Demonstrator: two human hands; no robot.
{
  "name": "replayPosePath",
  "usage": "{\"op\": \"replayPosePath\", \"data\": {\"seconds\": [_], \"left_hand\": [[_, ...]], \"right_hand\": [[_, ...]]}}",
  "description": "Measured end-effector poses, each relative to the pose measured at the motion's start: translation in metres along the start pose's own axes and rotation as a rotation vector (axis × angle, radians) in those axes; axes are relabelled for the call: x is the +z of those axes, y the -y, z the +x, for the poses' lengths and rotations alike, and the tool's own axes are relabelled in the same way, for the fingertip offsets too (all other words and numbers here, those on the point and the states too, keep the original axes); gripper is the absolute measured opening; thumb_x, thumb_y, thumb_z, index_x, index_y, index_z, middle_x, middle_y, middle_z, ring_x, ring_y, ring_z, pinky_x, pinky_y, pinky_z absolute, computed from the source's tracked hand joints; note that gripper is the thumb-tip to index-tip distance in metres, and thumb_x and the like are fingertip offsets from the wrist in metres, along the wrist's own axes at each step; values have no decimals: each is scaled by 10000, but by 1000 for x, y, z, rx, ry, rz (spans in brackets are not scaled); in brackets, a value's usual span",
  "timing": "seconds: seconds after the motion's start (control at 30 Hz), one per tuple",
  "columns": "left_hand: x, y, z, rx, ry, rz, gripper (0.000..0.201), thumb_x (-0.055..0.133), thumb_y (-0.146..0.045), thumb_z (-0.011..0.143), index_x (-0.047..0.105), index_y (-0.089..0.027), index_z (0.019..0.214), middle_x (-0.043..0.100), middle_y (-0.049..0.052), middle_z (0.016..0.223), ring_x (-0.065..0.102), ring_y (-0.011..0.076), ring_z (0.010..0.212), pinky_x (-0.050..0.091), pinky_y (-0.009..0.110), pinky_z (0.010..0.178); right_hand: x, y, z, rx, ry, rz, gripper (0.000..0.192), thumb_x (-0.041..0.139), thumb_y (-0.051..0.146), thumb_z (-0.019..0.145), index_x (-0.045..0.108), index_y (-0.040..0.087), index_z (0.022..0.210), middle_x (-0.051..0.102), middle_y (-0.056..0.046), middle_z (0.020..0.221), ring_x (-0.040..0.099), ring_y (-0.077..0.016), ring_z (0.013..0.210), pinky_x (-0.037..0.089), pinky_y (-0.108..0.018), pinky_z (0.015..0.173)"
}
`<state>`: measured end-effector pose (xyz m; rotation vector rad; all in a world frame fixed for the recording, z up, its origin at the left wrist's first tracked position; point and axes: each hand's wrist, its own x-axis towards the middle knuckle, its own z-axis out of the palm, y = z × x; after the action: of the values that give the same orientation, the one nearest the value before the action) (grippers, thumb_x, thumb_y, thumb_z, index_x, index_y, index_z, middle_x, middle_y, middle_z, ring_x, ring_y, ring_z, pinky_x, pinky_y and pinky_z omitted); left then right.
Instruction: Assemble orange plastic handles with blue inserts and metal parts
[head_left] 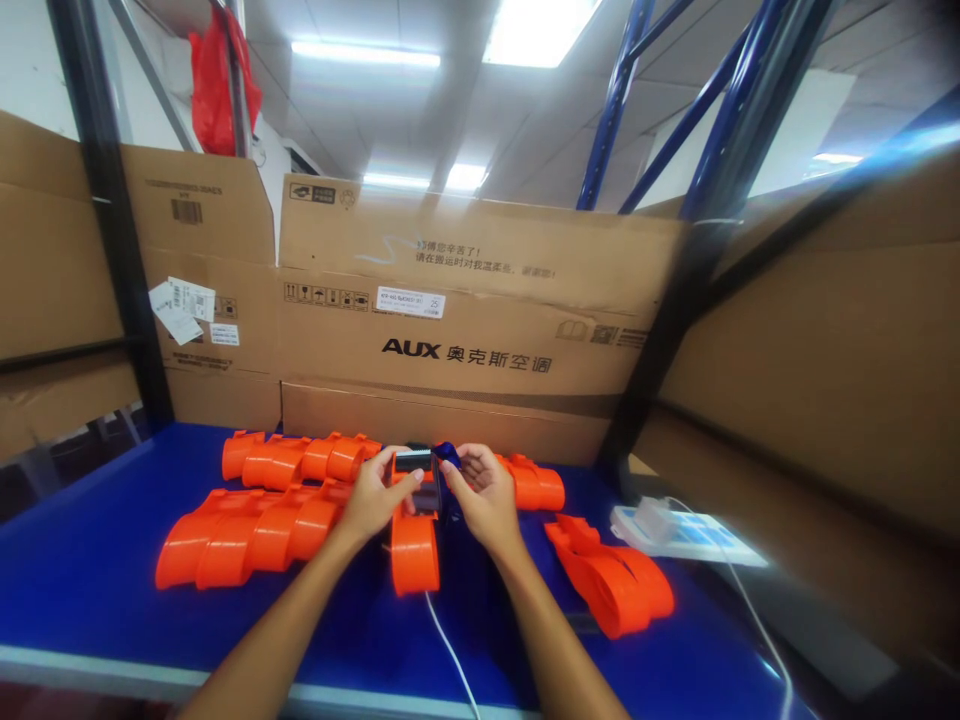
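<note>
Blue table [90,560] under both hands; orange parts [255,540] either side. Left hand [375,497] grips orange-and-black unit [415,562] between them; right hand [484,490] pinches dark blue piece [448,453] at its far end. I'd brace left firmly, staying clear of the toothed strip [414,453].

An orange dispenser [415,555], rounded end nearest, is beside a blue piece [448,453].

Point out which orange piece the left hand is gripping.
The central orange piece, the only one in the left hand. The other orange pieces lie on the blue tabletop to either side.
</note>
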<state>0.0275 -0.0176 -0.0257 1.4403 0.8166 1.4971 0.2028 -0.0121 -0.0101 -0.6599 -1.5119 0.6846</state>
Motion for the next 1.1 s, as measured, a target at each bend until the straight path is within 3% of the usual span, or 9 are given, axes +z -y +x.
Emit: {"op": "replayPosePath", "data": {"seconds": [0.27,0.57,1.1], "left_hand": [[0,1,0,37,-5,-28,422,777,-363,711,590,-170,1036,665,-5,756,604,113,445,491,239,476],[-1,3,-1,63,-67,-44,410,734,-388,755,603,-163,1072,685,16,772,607,110,455,490,238,494],[2,2,0,43,-88,-49,433,724,-426,759,602,-154,1072,682,12,730,612,121,444,501,242,485]], "right_hand": [[-7,4,1,-154,43,-335,220,658,330,871,703,208,1049,716,-55,917,651,-182,756,547,-314,706],[-7,2,-3,-194,194,-366,306,619,284,908,685,276,1207,749,-55,1048,705,-226,913,557,-373,822],[-9,0,-6,-293,191,-485,257,577,239,932,699,248,1158,750,-68,1004,705,-209,842,565,-351,763]]}}
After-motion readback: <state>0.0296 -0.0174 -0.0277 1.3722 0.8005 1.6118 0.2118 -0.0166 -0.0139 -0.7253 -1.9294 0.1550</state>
